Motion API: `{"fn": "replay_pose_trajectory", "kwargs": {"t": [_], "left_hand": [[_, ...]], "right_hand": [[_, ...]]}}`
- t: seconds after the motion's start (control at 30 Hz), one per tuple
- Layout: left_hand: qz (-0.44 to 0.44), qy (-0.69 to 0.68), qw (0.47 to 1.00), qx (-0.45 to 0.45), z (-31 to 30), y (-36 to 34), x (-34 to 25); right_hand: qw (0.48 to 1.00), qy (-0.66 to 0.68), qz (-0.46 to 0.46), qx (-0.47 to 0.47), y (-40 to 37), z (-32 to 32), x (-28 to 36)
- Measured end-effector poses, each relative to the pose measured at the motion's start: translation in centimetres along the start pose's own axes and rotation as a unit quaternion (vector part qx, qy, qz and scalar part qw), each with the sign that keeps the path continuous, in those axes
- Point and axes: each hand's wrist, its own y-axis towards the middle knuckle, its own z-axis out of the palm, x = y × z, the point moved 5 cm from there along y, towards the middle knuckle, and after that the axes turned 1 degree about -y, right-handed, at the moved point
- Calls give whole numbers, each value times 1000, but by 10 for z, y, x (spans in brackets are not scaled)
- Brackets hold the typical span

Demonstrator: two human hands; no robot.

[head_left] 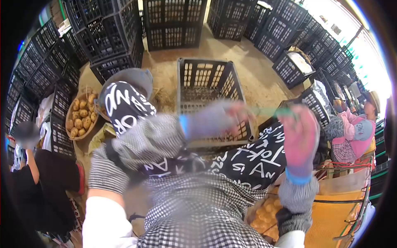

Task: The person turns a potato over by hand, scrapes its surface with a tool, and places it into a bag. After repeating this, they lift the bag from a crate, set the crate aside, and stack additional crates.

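Observation:
My left hand (231,118), in a purplish glove with a blue cuff, reaches across over a black plastic crate (211,66) and is smeared by motion. Opposite it, my right hand (302,134) is raised over my right knee in a pinkish glove, its fingers bent inward. A blurred green strip (283,112) shows at the right fingertips and stretches faintly toward the left hand. The crate stands between my knees, its slatted walls and bottom showing. My lap is covered by a checked apron (194,211).
Left of me are a basket of potatoes (83,115) and a grey bucket (142,78). Stacked black crates (173,25) line the back and sides. Potatoes (266,215) and orange mesh (331,219) lie at my right. Other people sit at far left and right (351,132).

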Motion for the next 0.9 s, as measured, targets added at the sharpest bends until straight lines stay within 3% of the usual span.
{"fn": "replay_pose_trajectory", "kwargs": {"t": [0.03, 0.07, 0.13, 0.17, 0.2, 0.23, 0.27, 0.3, 0.33, 0.37, 0.43, 0.47, 0.5, 0.6, 0.63, 0.67, 0.7, 0.77, 0.83, 0.9], "left_hand": [[1, 17, 997, -76, -31, 1, 1], [54, 84, 988, -118, -64, 3, -6], [64, 48, 972, -222, -113, -4, -22], [23, -54, 958, -282, -133, -11, -30], [31, -39, 956, -290, -152, -11, -33], [39, -24, 954, -297, -170, -10, -34], [46, -8, 952, -304, -188, -8, -32], [47, -16, 950, -309, -203, -5, -25], [48, -23, 947, -316, -213, -3, -13], [47, -31, 945, -322, -222, 3, -2], [-12, -55, 905, -421, -232, 7, 20], [-20, -74, 899, -431, -237, 7, 34], [-29, -93, 893, -439, -246, 6, 49], [-66, -147, 865, -476, -264, 5, 72], [-71, -151, 860, -482, -270, 8, 76], [-73, -151, 857, -487, -280, 14, 80], [-110, -151, 842, -505, -290, 25, 90], [-188, -158, 804, -543, -302, 50, 105], [-196, -173, 806, -531, -323, 74, 133], [-208, -206, 787, -542, -346, 97, 152]], "right_hand": [[945, 320, 59, -33, 14, 12, -19], [959, 283, -18, 24, 31, 26, -39], [992, -21, 48, 114, 50, 67, -57], [965, -106, 79, 227, 42, 89, -82], [918, -188, 106, 333, 27, 110, -119], [900, -208, -96, 372, 9, 131, -133], [815, -183, 9, 549, 0, 157, -139], [819, -214, -93, 524, -34, 159, -189], [724, -231, 65, 646, -40, 170, -189], [713, -249, 63, 653, -48, 175, -210], [694, -277, 29, 664, -76, 185, -248], [725, -258, 22, 638, -70, 180, -235], [699, -301, 35, 648, -69, 184, -235], [764, -220, 23, 606, -51, 180, -235], [723, -218, 53, 653, -32, 179, -229], [767, -194, 31, 611, -19, 174, -228], [757, -238, 6, 608, -18, 170, -232], [788, -198, 8, 583, 40, 159, -219], [773, -200, 25, 602, 80, 146, -213], [797, -183, 16, 576, 107, 136, -209]]}}
